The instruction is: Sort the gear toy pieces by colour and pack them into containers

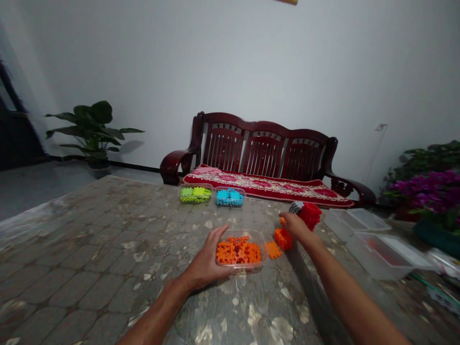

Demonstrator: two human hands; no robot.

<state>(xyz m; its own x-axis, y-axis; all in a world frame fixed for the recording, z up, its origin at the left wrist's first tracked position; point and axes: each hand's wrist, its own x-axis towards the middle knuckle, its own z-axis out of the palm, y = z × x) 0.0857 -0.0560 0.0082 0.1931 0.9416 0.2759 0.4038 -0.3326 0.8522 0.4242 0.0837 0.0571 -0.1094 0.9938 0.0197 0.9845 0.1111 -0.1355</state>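
My left hand (210,261) grips the left side of a clear plastic container (265,247), its fingers curved around the wall. Inside lie many orange toothed plastic building pieces (239,251). A loose flat orange piece (273,249) rests on the table just right of the container. Beside it stands a block of joined orange pieces (283,238). Over this block is my right hand (293,224), closed, with a bit of an orange building piece (282,221) showing at its fingertips. Behind the hand sit a red block (311,215) and a grey block (296,207), partly hidden.
Containers of green pieces (196,194) and blue pieces (230,197) stand toward the table's far edge. Empty clear boxes (381,254) lie at the right. A wooden bench (264,139) with a red cover, potted plants (93,127) and purple flowers (433,191) surround the patterned tabletop (108,249).
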